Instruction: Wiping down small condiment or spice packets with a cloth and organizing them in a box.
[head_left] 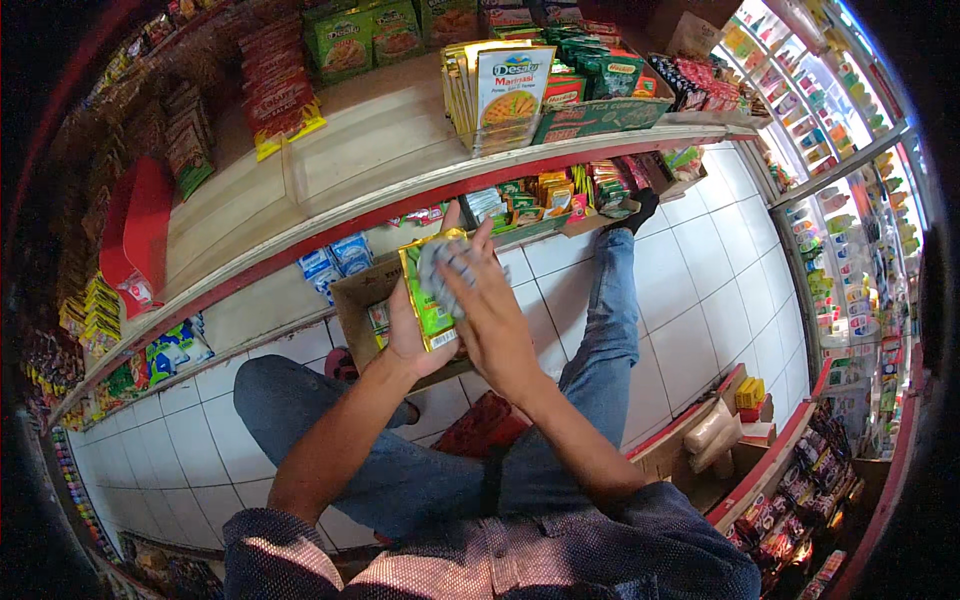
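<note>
Tiled floor: white squares [690,290] beneath me, my jeans-clad legs spread across them.
Wooden shelf: a pale board [375,115] with a red-and-white front edge, ahead of me, stocked with seasoning packets.
Cardboard carton: brown and open-topped [352,300], on the floor below my hands, small packets inside it.
My right hand: fingers [483,278] bent over a cloth, which I press flat to the packet's face.
My left hand: palm up [405,335], closed around the packet's left side and back, supporting it from below.
Green packet: between my two hands [437,318], above the carton, tilted; flat and rectangular, bright green with shiny gold-yellow borders, small print and a whitish barcode patch near its lower end; its upper right is hidden.
Grey cloth: pale, crumpled [440,268], bunched under my right fingers, touching the packet.
</note>
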